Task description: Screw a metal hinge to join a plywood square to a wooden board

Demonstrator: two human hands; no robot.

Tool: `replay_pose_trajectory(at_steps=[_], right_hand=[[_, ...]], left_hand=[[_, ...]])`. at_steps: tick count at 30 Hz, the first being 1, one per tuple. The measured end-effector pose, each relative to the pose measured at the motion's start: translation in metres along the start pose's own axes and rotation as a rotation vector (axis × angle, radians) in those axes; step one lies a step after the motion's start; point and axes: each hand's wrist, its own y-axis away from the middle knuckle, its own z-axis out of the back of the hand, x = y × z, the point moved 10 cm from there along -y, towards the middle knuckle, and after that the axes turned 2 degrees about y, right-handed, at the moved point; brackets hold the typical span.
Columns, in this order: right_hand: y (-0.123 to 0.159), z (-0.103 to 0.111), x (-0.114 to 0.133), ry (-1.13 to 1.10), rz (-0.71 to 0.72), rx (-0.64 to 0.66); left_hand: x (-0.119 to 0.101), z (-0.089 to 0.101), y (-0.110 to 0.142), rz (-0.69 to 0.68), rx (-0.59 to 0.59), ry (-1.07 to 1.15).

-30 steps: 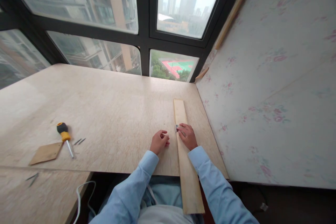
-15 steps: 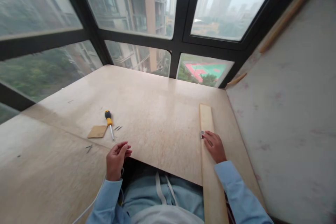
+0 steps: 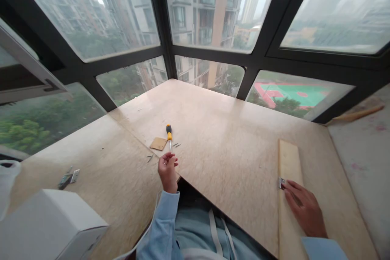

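Note:
On the right, my right hand pinches a small silver metal bracket against the left edge of a long pale wooden board. My left hand is raised near the table's corner with its fingers curled together. Whatever it may be holding is too small to make out. Just beyond those fingers lies a screwdriver with a yellow and black handle, its shaft tip hidden behind the hand. Beside the shaft rest a few screws and a small square piece of wood. More screws lie closer to me.
A white box stands at the lower left, with a white plastic bag by it. Metal fittings lie behind the box. Windows edge the marbled tabletop, and a wall bounds the right side.
The view has swung left, bringing the white box and metal fittings into sight. My left hand has moved closer to the screwdriver. My right hand stays at the bracket on the board.

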Motion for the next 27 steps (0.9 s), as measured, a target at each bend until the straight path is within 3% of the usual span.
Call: replay_pose_trajectory(at_steps=[7, 11, 17, 27], right_hand=[[-0.001, -0.001, 0.001, 0.013, 0.006, 0.010], [-0.003, 0.000, 0.001, 0.011, -0.006, 0.013], [-0.001, 0.000, -0.003, -0.010, -0.044, 0.007], [-0.001, 0.001, -0.003, -0.022, -0.038, 0.004]], left_hand=[[-0.007, -0.047, -0.040, -0.339, 0.122, -0.897], [-0.001, -0.060, -0.049, -0.362, 0.191, -1.238], [0.001, -0.068, -0.050, -0.334, 0.223, -1.402], [0.009, -0.080, -0.048, -0.422, 0.305, -1.573]])
